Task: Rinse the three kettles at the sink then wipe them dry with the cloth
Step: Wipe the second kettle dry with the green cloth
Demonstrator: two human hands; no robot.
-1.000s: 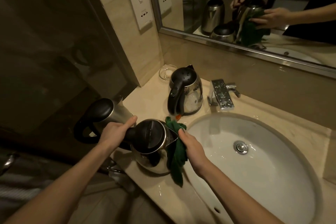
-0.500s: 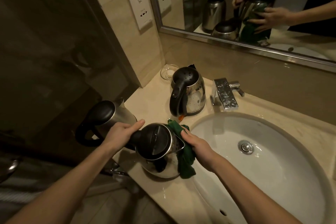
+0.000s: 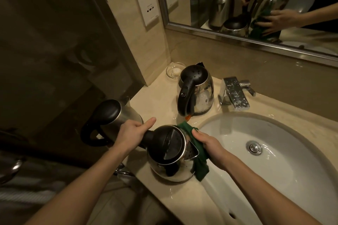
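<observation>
Left hand (image 3: 130, 134) grips kettle (image 3: 170, 153) handle; right hand (image 3: 210, 145) presses cloth (image 3: 200, 163) against spout side, at sink (image 3: 225, 121) rim.

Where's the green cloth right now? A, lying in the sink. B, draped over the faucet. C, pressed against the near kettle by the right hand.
C: the right hand presses the green cloth against the near kettle, whose handle the left hand grips.
</observation>
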